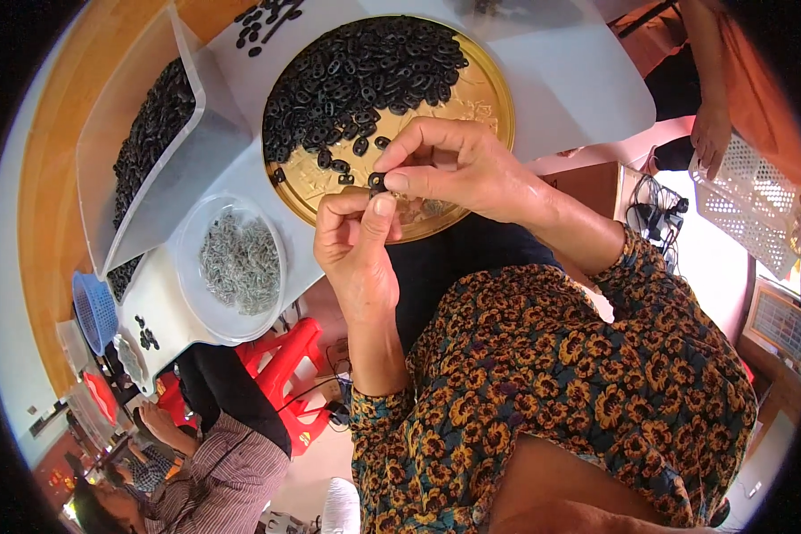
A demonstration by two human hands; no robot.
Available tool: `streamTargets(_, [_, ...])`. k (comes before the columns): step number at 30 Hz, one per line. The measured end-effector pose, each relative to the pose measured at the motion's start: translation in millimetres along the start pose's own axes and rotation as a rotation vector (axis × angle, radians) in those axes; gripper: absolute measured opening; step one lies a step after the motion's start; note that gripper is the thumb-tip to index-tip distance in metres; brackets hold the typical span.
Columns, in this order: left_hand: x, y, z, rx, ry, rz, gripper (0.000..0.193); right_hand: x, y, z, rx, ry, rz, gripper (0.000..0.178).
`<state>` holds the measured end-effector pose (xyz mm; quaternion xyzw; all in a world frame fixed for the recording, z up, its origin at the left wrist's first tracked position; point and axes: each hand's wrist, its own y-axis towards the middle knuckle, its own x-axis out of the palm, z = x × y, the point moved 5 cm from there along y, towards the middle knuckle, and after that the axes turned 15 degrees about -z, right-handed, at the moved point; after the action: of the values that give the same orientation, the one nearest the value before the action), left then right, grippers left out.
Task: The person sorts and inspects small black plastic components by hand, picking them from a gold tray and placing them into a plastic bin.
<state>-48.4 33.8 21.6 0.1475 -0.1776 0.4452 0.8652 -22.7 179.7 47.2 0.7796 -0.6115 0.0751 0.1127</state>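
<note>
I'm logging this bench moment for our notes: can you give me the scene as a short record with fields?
left hand: left hand, thumb up against the small black piece
right hand: right hand, pinching the same piece from above
below the hands: round gold tray heaped with black oval links
to the left: round white bowl of small silvery metal bits
farther left: clear bin of more black links
surface: white table
</note>
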Motion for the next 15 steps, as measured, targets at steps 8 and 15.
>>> streamTargets(8, [5.7, 0.0, 13.7, 0.158, -0.015, -0.086, 0.019, 14.3, -2.2, -0.6, 0.028, 0.102, -0.088, 0.019])
streamTargets(15, [-5.4, -6.5, 10.5, 0.211, 0.098, -0.098, 0.037, 23.4, -5.5, 8.3, 0.141, 0.396, -0.122, 0.020])
